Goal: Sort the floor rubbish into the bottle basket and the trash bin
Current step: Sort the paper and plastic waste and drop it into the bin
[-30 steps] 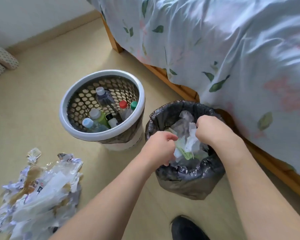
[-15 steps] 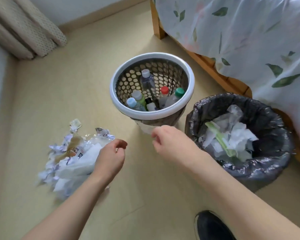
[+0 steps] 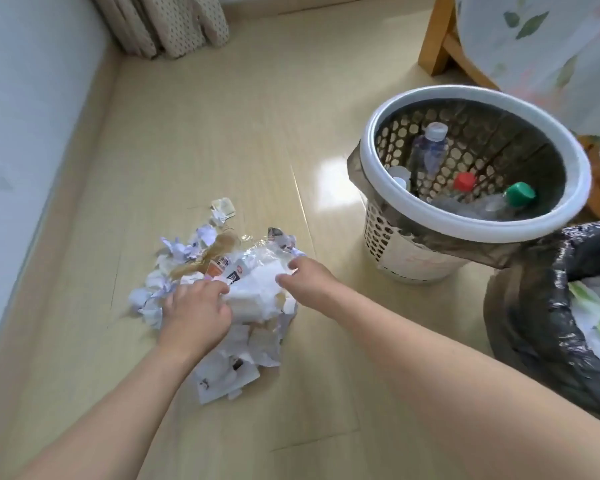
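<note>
Both hands, left hand (image 3: 196, 311) and right hand (image 3: 303, 275), grip the rubbish pile (image 3: 253, 292) between them.

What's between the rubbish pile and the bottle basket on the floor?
Nothing: in the head view only bare floor separates the rubbish pile from the bottle basket. The right hand reaches over the pile's near edge.

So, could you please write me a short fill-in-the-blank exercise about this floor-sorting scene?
1. Both the left hand and the right hand reach into the pile of ____ rubbish on the floor.
2. The bottle basket has a ____ rim.
3. The trash bin is lined with a ____ bag.
4. Beside the red cap sits a ____ cap.

Missing words: paper; white; black; green
</note>
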A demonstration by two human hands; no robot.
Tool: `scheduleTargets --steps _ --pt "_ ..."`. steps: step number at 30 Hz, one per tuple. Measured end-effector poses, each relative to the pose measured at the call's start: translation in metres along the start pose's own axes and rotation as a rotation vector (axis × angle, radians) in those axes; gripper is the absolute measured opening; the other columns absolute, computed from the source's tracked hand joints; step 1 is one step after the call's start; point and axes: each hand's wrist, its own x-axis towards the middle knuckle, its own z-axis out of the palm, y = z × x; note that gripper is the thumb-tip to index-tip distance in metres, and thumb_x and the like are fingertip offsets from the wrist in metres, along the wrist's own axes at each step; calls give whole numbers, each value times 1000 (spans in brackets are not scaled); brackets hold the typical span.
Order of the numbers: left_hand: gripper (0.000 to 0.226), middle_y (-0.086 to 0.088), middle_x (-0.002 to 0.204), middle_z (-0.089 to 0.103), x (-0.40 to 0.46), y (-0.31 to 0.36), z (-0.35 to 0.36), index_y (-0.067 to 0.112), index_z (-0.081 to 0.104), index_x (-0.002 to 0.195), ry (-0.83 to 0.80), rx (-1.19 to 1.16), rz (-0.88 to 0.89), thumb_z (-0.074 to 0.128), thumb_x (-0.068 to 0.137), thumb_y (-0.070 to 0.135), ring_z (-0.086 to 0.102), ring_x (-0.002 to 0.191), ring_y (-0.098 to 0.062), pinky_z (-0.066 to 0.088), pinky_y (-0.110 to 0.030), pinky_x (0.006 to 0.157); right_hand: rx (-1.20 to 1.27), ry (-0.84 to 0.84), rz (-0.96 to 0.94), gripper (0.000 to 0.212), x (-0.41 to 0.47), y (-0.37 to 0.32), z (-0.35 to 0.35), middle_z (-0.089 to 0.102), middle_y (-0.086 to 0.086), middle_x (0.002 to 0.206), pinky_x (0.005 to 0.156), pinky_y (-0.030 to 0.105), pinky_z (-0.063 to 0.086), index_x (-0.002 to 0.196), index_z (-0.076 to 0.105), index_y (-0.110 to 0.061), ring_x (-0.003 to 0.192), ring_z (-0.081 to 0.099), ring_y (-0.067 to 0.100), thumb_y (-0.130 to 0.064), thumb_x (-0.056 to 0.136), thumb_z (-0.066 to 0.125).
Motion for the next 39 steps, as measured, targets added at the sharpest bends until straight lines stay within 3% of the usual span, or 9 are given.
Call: scheduleTargets --steps 3,6,9,13,17,23,27,32,39 --pt "35 5 120 63 -2 -12 4 34 63 113 -74 60 40 42 87 27 46 119 -20 18 -38 101 132 13 35 41 22 -16 14 61 10 119 81 32 47 130 53 -19 103 60 25 -26 90 58" --pt "46 9 104 66 0 -22 -1 31 66 96 -28 -59 47 27 72 28 50 108 -17 16 -35 95 29 86 59 12 40 -17 26 54 2 72 59 27 38 72 52 -17 71 51 20 -12 82 58" --pt "48 7 107 67 33 -24 -1 30 66 103 97 -226 -21 27 76 29 52 110 -23 25 -37 99 30 132 76 6 47 -15 26 55 6 79 60 28 39 81 54 -13 71 51 24 -8 83 53" --pt "45 1 131 60 86 -10 6 36 49 135 -155 -245 31 45 92 23 38 132 -26 20 -42 109 45 167 56 7 29 -10 15 48 0 73 54 26 31 82 49 -15 63 41 19 -9 83 46" --pt "31 -2 119 57 106 4 10 45 56 109 -242 -77 86 48 88 23 30 129 -28 14 -46 106 -27 267 -122 6 -2 -8 0 56 -5 77 57 29 40 89 54 -16 67 50 17 -16 89 48" --pt "20 1 93 62 74 -1 -49 25 62 91 355 -3 172 49 86 10 54 94 -29 30 -39 82 -230 513 -560 21 -39 -26 -26 70 1 93 72 36 50 114 62 -17 82 62 24 -17 99 46" --pt "8 -6 83 61 27 -8 -99 14 56 92 524 -179 227 52 90 7 53 76 -32 38 -38 65 -394 616 -775 22 -68 -37 -56 68 2 85 57 40 53 102 68 -13 68 62 28 -14 94 48" --pt "2 3 83 61 -35 48 -155 16 51 99 598 -752 60 51 98 17 59 72 -26 46 -34 59 -279 728 -627 19 -137 -40 -141 70 4 97 77 43 53 106 68 -12 88 63 25 -11 97 52" --pt "15 -7 91 71 -84 208 -172 23 50 89 212 -1113 267 54 97 11 69 82 -26 61 -38 61 -217 838 -186 28 -219 34 -261 66 4 100 77 29 48 104 70 -23 90 59 22 -11 94 47"
